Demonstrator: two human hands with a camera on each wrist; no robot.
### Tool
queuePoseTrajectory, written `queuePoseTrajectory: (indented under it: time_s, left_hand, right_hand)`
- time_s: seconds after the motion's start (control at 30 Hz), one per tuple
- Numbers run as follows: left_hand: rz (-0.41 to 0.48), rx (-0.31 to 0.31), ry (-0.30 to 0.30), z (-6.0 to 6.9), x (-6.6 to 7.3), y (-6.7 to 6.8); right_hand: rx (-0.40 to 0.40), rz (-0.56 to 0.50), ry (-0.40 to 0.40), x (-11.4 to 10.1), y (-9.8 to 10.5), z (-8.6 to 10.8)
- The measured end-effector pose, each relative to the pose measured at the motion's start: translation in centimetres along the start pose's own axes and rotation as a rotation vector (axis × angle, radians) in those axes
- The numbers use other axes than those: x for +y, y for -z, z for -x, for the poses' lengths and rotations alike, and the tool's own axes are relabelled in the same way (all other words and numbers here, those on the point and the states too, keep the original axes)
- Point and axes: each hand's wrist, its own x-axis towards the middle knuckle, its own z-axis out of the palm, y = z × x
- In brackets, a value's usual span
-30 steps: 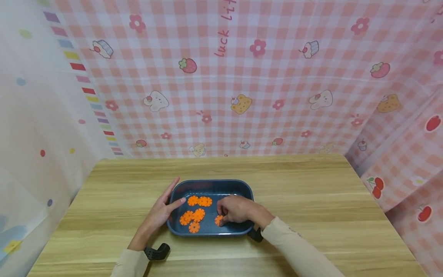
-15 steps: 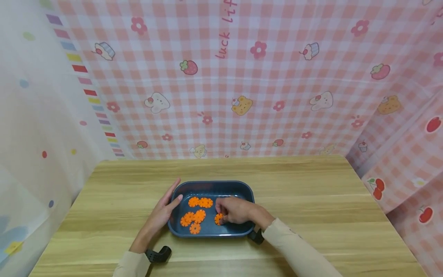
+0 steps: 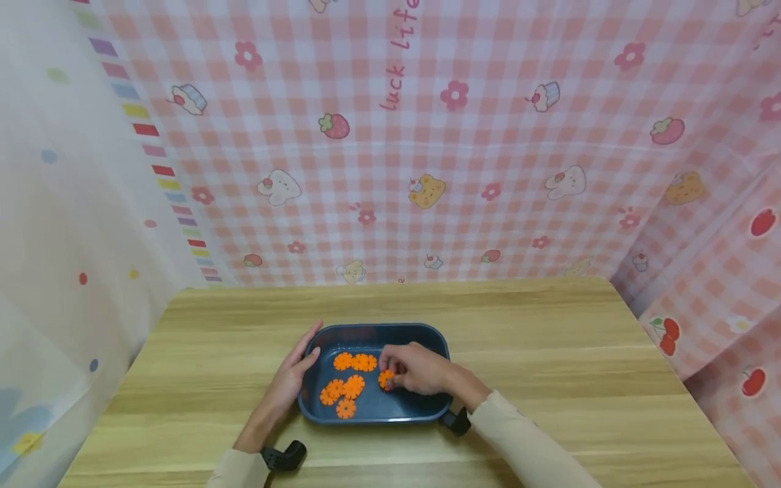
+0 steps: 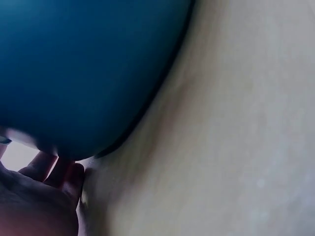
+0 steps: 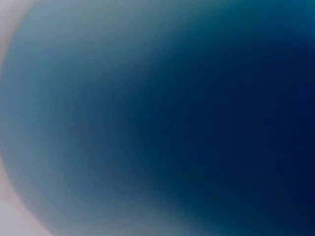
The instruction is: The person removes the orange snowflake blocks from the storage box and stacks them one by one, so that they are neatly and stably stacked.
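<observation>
A dark blue rectangular tray (image 3: 415,408) with rounded corners stands on the table. My left hand (image 3: 282,388) holds its left end, thumb at the rim and fingers along the outer wall. In the left wrist view, that hand's fingers (image 4: 60,172) lie against the blue wall. Inside the tray, my right hand (image 3: 422,369) pinches an orange notched disc (image 3: 384,379) between thumb and fingers, partly hiding it. Several more orange discs lie flat on the left half: a row at the back (image 3: 365,362), an overlapping cluster (image 3: 354,386) and one single disc (image 3: 345,408) near the front.
The light wooden table (image 3: 537,379) extends on all sides of the tray. Behind it hangs a pink checked cloth (image 3: 390,163), with a white dotted cloth (image 3: 73,224) at the left. Blurred dark blue tray wall (image 5: 221,123) fills most of the right wrist view.
My right hand has shifted the pinched disc slightly toward the back of the tray. The left thumb has drawn back toward the rim. The other discs keep their layout.
</observation>
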Motion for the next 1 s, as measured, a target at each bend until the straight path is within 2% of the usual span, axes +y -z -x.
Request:
queuePoseTrajectory:
  time_s: [0.23, 0.4, 0.77, 1.0]
  left_hand:
    - [0.0, 0.014, -0.025, 0.1, -0.1, -0.4]
    - [-0.017, 0.02, -0.017, 0.1, 0.0, -0.5]
    - [-0.016, 0.027, -0.027, 0.0, 0.0, -0.4]
    - [-0.005, 0.024, -0.02, 0.1, 0.0, -0.4]
  right_hand:
    - [0.161, -0.034, 0.064, -0.1, 0.7, 0.7]
    - [0.226, -0.051, 0.076, -0.1, 1.8, 1.5]
    - [0.327, -0.2, -0.019, 0.8, 4.4, 4.3]
    - [0.418, -0.301, -0.045, 2.8, 5.5, 6.7]
